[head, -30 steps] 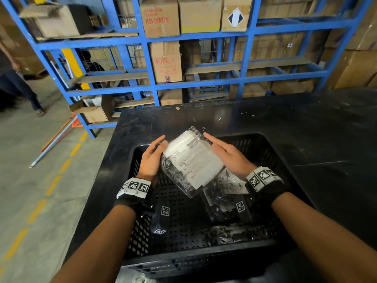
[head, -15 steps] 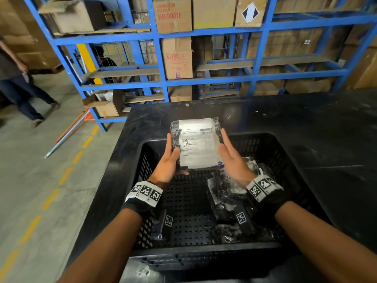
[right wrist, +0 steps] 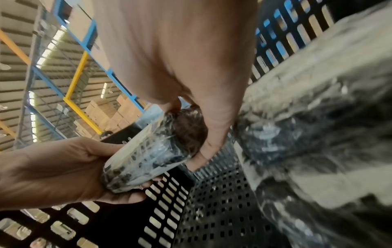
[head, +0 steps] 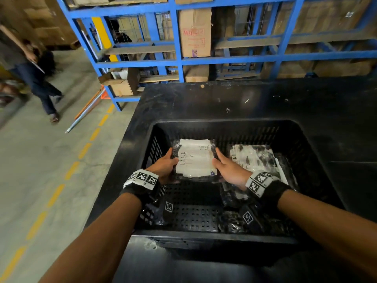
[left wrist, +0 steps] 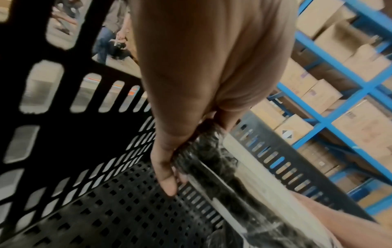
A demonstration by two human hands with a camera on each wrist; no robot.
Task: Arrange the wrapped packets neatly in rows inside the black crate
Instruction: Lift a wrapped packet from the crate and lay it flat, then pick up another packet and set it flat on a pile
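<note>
A clear-wrapped packet (head: 194,158) with a white label and dark contents hangs low inside the black crate (head: 222,124), near its far left corner. My left hand (head: 165,166) grips its left edge, fingers under it and thumb on top, as the left wrist view shows on the packet (left wrist: 214,161). My right hand (head: 228,168) holds the right edge the same way, curled round the packet (right wrist: 152,151). More wrapped packets (head: 253,158) lie piled along the crate's right side, one close to my right wrist (right wrist: 318,117).
The crate stands on a black table (head: 265,99). Blue shelving (head: 179,60) with cardboard boxes rises behind it. A person (head: 38,78) walks on the concrete floor at the left, beside a dashed yellow line (head: 71,170). The crate's left floor (head: 191,211) is bare perforated plastic.
Both hands have lowered the packet from above the crate's far rim down into the crate, toward the far left corner. It now lies flat, label up.
</note>
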